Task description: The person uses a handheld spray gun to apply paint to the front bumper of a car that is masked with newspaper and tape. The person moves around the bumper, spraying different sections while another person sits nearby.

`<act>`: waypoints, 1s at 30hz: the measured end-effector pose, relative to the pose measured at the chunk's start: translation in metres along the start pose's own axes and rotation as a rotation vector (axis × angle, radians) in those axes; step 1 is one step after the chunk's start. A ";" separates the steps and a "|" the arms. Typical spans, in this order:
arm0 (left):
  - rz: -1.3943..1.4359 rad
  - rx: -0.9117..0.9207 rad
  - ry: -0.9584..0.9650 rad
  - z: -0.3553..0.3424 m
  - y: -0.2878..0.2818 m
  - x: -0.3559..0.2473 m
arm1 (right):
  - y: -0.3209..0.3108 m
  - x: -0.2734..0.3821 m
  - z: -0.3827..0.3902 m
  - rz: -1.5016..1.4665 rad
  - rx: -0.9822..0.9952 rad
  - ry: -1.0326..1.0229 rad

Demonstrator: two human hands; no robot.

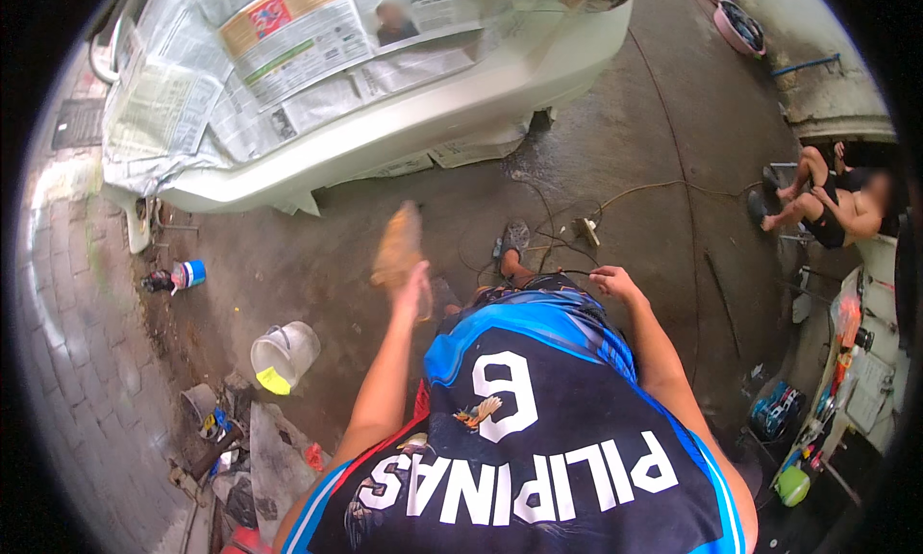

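My left hand (413, 289) is closed round one end of an orange-brown rag (397, 246); the rag is smeared by motion, so its folds are hard to make out. In front of it stands a white car bumper (375, 121), with newspaper sheets (317, 44) covering the body above it. My right hand (618, 283) is beside my right hip, its fingers pinched at the end of a thin black cord (574, 271). That cord loops down toward the floor near my foot (514, 237).
A power strip (586, 232) and tangled cables lie on the wet concrete ahead. To the left are a white bucket (285, 352), a blue-topped can (189, 274) and scrap. Someone (836, 203) sits at the right, beyond a cluttered shelf (846, 362). A pink basin (738, 27) stands far right.
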State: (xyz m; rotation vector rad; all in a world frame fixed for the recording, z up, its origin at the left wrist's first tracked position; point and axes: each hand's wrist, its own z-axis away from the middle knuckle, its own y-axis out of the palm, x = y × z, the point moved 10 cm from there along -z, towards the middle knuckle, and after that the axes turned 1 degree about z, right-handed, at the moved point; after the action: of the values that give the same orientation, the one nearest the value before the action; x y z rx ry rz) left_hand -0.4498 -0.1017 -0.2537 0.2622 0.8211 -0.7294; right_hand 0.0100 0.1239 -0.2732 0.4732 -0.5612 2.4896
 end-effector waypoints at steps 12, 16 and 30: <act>-0.320 0.692 0.807 0.036 0.348 -0.136 | -0.066 -0.050 -0.021 -0.217 -0.104 0.103; -0.541 0.666 0.815 0.053 0.312 -0.142 | -0.063 -0.039 -0.046 -0.254 -0.077 0.055; 0.398 -0.666 0.221 0.155 -0.109 -0.149 | -0.028 0.087 -0.116 -0.045 0.089 -0.185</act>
State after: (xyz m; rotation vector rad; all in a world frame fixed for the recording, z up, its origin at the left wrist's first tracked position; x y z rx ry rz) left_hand -0.5039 -0.1825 -0.0329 -0.0989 1.1337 -0.0309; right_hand -0.0680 0.2380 -0.3260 0.7480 -0.5055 2.4504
